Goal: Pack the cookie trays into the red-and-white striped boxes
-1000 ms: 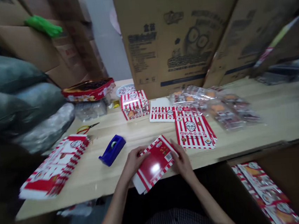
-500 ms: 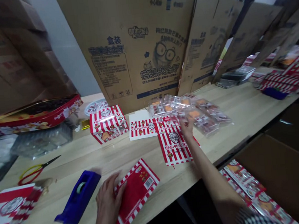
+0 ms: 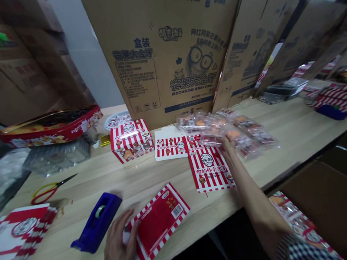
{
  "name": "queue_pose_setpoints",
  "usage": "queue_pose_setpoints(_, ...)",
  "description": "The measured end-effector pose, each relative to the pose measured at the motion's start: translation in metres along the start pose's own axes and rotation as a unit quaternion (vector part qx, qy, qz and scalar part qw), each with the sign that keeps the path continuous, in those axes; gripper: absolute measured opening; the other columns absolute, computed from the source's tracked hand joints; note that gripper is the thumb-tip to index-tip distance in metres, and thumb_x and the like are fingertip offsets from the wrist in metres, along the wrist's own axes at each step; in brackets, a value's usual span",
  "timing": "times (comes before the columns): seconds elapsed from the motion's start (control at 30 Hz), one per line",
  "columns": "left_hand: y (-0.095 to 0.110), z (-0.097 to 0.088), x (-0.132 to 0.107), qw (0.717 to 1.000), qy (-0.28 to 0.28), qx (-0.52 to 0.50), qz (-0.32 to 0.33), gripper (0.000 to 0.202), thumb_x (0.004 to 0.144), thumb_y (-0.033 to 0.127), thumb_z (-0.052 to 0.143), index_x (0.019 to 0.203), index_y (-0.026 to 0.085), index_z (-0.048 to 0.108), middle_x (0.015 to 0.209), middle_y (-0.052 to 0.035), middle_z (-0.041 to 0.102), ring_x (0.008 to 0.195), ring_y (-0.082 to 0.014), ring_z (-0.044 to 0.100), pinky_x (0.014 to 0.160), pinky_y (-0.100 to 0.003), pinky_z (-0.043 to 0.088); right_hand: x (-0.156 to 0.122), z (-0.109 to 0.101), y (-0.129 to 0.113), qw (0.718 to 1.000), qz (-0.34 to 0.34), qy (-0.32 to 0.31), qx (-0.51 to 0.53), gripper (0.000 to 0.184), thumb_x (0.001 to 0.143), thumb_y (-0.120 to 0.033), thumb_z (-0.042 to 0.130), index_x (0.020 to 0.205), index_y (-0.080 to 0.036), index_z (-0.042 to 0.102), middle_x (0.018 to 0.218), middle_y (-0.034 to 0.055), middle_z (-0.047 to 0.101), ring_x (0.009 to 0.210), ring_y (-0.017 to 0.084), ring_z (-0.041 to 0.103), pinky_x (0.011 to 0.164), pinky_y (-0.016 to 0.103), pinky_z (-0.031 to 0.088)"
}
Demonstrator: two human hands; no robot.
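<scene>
My left hand [image 3: 118, 243] grips a red-and-white striped carton [image 3: 161, 225] at its left end, thumb on the near side. The carton's red panel and barcode face up. Farther right, my right hand [image 3: 230, 153] reaches over the table, fingers closed at the edge of a clear packet [image 3: 211, 137] with small items inside. The fingertips are partly hidden. More clear packets [image 3: 245, 139] lie in a loose pile around it. Under my right forearm lies a flat striped carton [image 3: 209, 169] with a printed face. Another striped carton piece [image 3: 170, 148] lies to its left.
A formed striped box [image 3: 131, 140] stands before tall cardboard boxes [image 3: 167, 65]. On the left are a blue tape dispenser [image 3: 98, 223], scissors [image 3: 52, 190], stacked striped cartons [image 3: 18, 243] and a red tray [image 3: 50, 127]. An open cardboard box [image 3: 337, 204] sits below the table edge.
The view has shifted, moving the scene slightly right in the picture. My right hand has moved a little right and towards me at the packets. My left hand keeps the carton, its thumb shifted left.
</scene>
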State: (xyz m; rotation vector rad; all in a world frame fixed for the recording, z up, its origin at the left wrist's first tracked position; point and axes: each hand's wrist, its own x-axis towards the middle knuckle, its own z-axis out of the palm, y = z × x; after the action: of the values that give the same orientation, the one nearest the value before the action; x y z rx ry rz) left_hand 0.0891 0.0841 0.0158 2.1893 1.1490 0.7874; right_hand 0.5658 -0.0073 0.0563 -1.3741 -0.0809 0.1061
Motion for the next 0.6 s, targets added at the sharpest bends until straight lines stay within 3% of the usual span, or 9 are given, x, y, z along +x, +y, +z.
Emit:
queue_pose_setpoints(0.1,0.030,0.006,-0.001,0.999,0.003,-0.034,0.022,0.037,0.091,0.045,0.053,0.121,0.026,0.063,0.131,-0.0098,0.062,0.126,-0.0308,0.056,0.112,-0.050,0.042,-0.061,-0.020,0.007,0.998,0.040,-0.036,0.043,0.073,0.073,-0.028,0.079,0.137,-0.020,0.046,0.089,-0.0015,0.069,0.075,0.017,0.068,0.078,0.040,0.059)
queue_pose_setpoints(0.17,0.056,0.015,-0.008,0.997,-0.012,-0.055,0.044,0.039,0.093,0.042,0.054,0.128,0.025,0.060,0.137,-0.0105,0.058,0.131,-0.0300,0.053,0.114,-0.049,0.041,-0.113,-0.031,0.011,0.994,0.048,-0.068,0.069,0.082,0.067,-0.029,0.081,0.140,-0.022,0.044,0.091,-0.0009,0.070,0.078,0.017,0.069,0.083,0.040,0.058)
queue_pose_setpoints(0.23,0.082,0.026,-0.020,0.995,-0.019,-0.061,0.070,0.052,0.093,0.037,0.057,0.143,0.026,0.047,0.148,-0.0115,0.049,0.138,-0.0297,0.046,0.115,-0.051,0.039,-0.164,-0.038,0.011,0.989,0.048,-0.101,0.092,0.084,0.068,-0.032,0.081,0.143,-0.026,0.043,0.095,-0.0007,0.070,0.085,0.018,0.070,0.087,0.040,0.056)
queue_pose_setpoints(0.33,0.109,0.040,-0.036,0.993,-0.016,-0.015,0.113,0.079,0.090,0.032,0.063,0.157,0.027,0.022,0.165,-0.0135,0.022,0.152,-0.0330,0.023,0.119,-0.056,0.031,-0.225,-0.042,0.005,0.978,0.041,-0.164,0.124,0.085,0.072,-0.030,0.081,0.147,-0.030,0.041,0.096,-0.0005,0.067,0.089,0.017,0.069,0.091,0.038,0.054)
queue_pose_setpoints(0.4,0.117,0.046,-0.038,0.987,-0.016,0.036,0.157,0.082,0.089,0.027,0.065,0.158,0.027,0.021,0.168,-0.0120,0.014,0.155,-0.0354,0.009,0.120,-0.059,0.026,-0.249,-0.043,-0.002,0.972,0.042,-0.196,0.124,0.085,0.075,-0.029,0.081,0.149,-0.031,0.040,0.096,-0.0007,0.066,0.088,0.016,0.068,0.092,0.035,0.053)
queue_pose_setpoints(0.47,0.121,0.047,-0.030,0.977,-0.013,0.071,0.202,0.072,0.092,0.020,0.059,0.156,0.030,0.030,0.166,-0.0086,0.021,0.155,-0.0359,0.007,0.119,-0.061,0.023,-0.262,-0.040,-0.010,0.969,0.035,-0.218,0.115,0.083,0.077,-0.030,0.080,0.149,-0.031,0.040,0.097,-0.0004,0.066,0.091,0.016,0.067,0.093,0.035,0.053)
queue_pose_setpoints(0.6,0.128,0.046,0.008,0.972,-0.041,0.022,0.229,0.053,0.095,0.012,0.047,0.144,0.030,0.051,0.152,-0.0067,0.050,0.146,-0.0314,0.037,0.117,-0.055,0.028,-0.260,-0.033,-0.026,0.956,0.030,-0.270,0.107,0.071,0.080,-0.038,0.077,0.144,-0.032,0.047,0.115,0.0041,0.067,0.107,0.021,0.066,0.098,0.039,0.052)
